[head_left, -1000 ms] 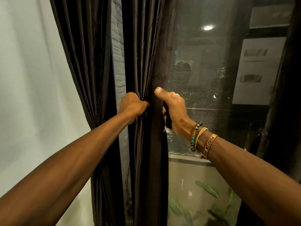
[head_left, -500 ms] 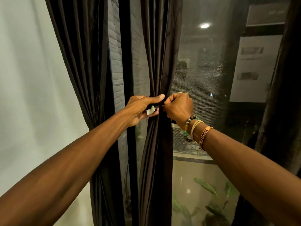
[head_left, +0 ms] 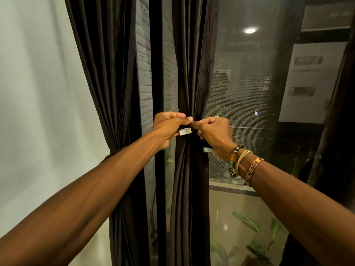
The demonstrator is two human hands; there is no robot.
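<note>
The curtain (head_left: pixel 189 83) is gathered into a narrow upright bundle in front of the window, its long axis vertical, and it is cinched at the waist where both hands meet. A white tab (head_left: pixel 185 131) is held just left of the bundle, lying roughly level and pointing right. A second white tab (head_left: pixel 207 149) pokes out lower down on the right, under the heel of the other hand. The dark band joining the tabs is lost against the fabric and cannot be traced.

The left hand (head_left: pixel 169 127) is closed, with the first tab pinched under thumb and fingers. The right hand (head_left: pixel 213 131) is clenched with its knuckles upward, and is judged to be grasping the band end that carries the second tab. The two hands are almost touching across the front of the bundle. The first tab is therefore the nearer one to the meeting point. The second tab has to be brought up and leftward for the ends to be pressed together.

Bracelets (head_left: pixel 242 162) are worn on the right wrist. A dark window post (head_left: pixel 155 54) stands just left of the bundle. Another curtain (head_left: pixel 107 73) hangs further left, against a pale wall (head_left: pixel 38 93). A mesh screen (head_left: pixel 249 112) is seen to the right.
</note>
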